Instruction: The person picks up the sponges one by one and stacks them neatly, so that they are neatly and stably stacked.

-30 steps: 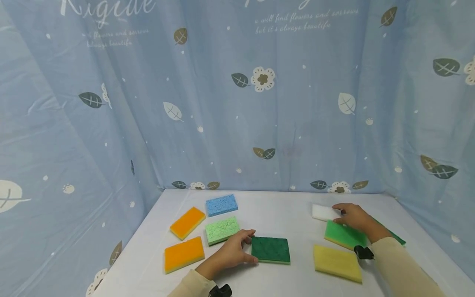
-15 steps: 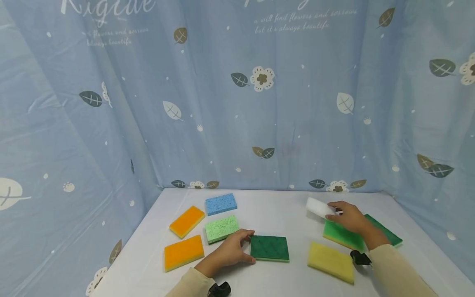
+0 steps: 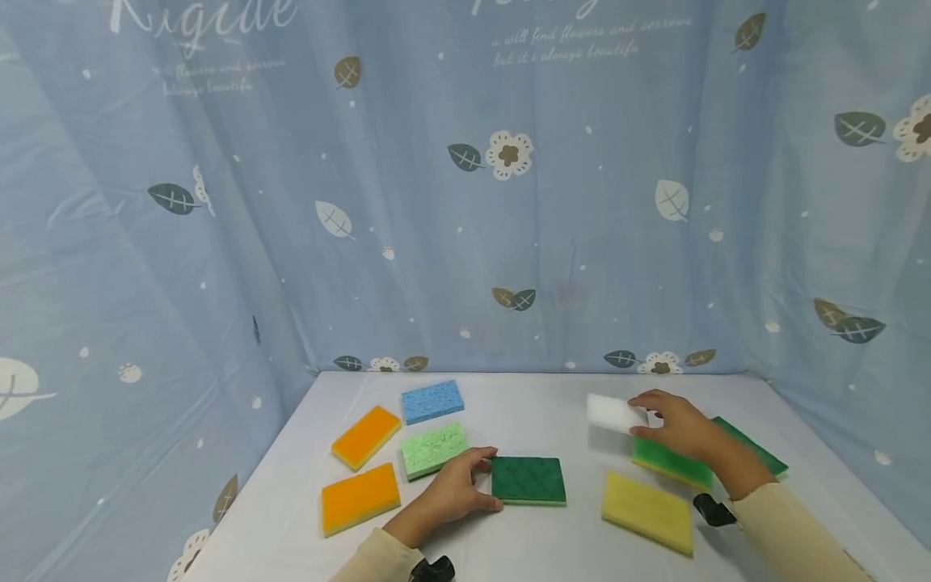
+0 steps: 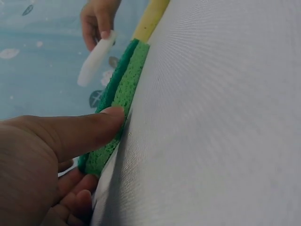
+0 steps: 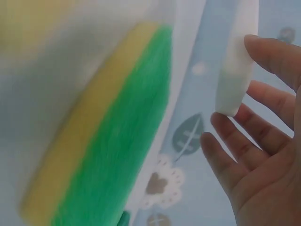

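In the head view my right hand (image 3: 676, 424) pinches the right end of a white sponge (image 3: 613, 413) between thumb and fingers. The white block hangs over the table, its shadow falling below it. The right wrist view shows the same white sponge (image 5: 237, 61) between thumb and fingertips. My left hand (image 3: 460, 487) grips the left end of a dark green scouring sponge (image 3: 528, 481) lying on the table. In the left wrist view its light green foam side (image 4: 129, 80) has my thumb pressed against it, and other fingers curl at the far side.
On the left lie two orange sponges (image 3: 366, 437), a blue sponge (image 3: 432, 402) and a speckled light green sponge (image 3: 435, 450). To the right are a yellow sponge (image 3: 647, 512), a green-and-yellow sponge (image 3: 672, 464) and another dark green one (image 3: 752, 447). A blue curtain (image 3: 407, 242) hangs behind the table.
My right hand has lifted the white sponge off the table and carried it a little to the left. The yellow sponge has shifted slightly left. My left hand keeps its place at the dark green sponge.
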Motion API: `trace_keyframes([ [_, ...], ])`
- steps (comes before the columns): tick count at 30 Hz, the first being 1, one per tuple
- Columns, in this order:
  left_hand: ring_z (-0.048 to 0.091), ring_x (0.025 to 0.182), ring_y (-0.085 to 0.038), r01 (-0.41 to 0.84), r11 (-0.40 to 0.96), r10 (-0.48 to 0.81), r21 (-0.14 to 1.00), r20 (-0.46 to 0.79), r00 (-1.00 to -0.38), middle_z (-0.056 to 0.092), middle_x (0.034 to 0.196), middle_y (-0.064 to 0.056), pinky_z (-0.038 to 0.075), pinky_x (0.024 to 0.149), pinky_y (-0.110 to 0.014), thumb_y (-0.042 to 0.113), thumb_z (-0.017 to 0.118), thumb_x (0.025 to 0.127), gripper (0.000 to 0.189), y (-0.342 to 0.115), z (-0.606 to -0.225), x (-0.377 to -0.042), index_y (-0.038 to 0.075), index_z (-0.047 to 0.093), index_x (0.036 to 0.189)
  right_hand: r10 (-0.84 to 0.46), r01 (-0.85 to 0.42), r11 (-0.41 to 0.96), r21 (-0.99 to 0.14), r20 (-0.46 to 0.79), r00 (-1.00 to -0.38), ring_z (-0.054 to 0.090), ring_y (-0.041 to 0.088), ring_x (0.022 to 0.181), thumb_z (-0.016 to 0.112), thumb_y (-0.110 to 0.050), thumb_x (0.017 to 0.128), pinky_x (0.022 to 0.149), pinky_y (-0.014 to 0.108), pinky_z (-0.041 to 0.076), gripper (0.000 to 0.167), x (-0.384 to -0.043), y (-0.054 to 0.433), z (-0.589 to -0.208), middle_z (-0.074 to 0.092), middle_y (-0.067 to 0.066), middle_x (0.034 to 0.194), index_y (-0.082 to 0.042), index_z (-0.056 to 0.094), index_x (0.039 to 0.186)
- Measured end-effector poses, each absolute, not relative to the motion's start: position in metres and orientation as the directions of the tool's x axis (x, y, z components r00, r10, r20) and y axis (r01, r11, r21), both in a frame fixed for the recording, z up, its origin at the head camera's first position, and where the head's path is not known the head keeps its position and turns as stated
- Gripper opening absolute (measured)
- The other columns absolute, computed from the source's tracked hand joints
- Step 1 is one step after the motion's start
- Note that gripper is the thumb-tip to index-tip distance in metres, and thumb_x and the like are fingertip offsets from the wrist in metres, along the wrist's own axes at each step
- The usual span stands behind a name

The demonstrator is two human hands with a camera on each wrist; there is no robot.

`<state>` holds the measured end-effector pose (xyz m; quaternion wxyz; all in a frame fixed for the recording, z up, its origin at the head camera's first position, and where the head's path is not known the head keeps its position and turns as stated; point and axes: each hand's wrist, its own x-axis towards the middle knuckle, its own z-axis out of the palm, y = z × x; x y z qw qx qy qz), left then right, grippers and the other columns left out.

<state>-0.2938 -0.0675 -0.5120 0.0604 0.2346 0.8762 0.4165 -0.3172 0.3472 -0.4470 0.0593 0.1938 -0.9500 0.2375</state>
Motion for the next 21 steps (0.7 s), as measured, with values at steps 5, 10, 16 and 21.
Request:
trace_keyframes([
  [5,0.052,0.085,-0.014,0.352,0.539,0.468,0.765,0.076,-0.881,0.061,0.114,0.004,0.045,0.071,-0.032,0.026,0.091,0.067,0.082,-0.07,-0.513,-0.294,0.014,0.054,0.139,-0.362,-0.429,0.795,-0.429,0.231,-0.903,0.056,0.035,0.109,0.075,-0.034,0.086,0.084,0.052,0.049,0.052,-0.302,0.322,-0.445,0.057,0.014,0.126,-0.004,0.063,0.126],
  [10,0.052,0.086,-0.012,0.357,0.541,0.472,0.761,0.076,-0.878,0.062,0.116,0.004,0.045,0.071,-0.03,0.024,0.091,0.067,0.083,-0.072,-0.515,-0.297,0.012,0.053,0.14,-0.375,-0.429,0.796,-0.428,0.209,-0.903,0.056,0.034,0.111,0.076,-0.036,0.085,0.087,0.052,0.048,0.052,-0.294,0.301,-0.446,0.059,0.01,0.123,-0.005,0.065,0.125],
  [16,0.052,0.084,-0.012,0.371,0.514,0.484,0.773,0.095,-0.87,0.063,0.112,0.006,0.044,0.069,-0.029,0.025,0.09,0.068,0.08,-0.07,-0.516,-0.296,0.013,0.055,0.138,-0.42,-0.463,0.784,-0.413,0.196,-0.886,0.056,0.034,0.112,0.076,-0.035,0.084,0.087,0.051,0.048,0.052,-0.288,0.288,-0.449,0.059,0.009,0.122,-0.003,0.066,0.125],
  [21,0.051,0.083,-0.013,0.352,0.542,0.461,0.763,0.08,-0.884,0.062,0.108,0.009,0.044,0.069,-0.03,0.026,0.091,0.067,0.078,-0.068,-0.515,-0.296,0.017,0.056,0.137,-0.469,-0.519,0.755,-0.4,0.223,-0.855,0.056,0.033,0.112,0.075,-0.035,0.086,0.087,0.05,0.048,0.051,-0.288,0.274,-0.451,0.059,0.009,0.122,-0.003,0.066,0.124],
])
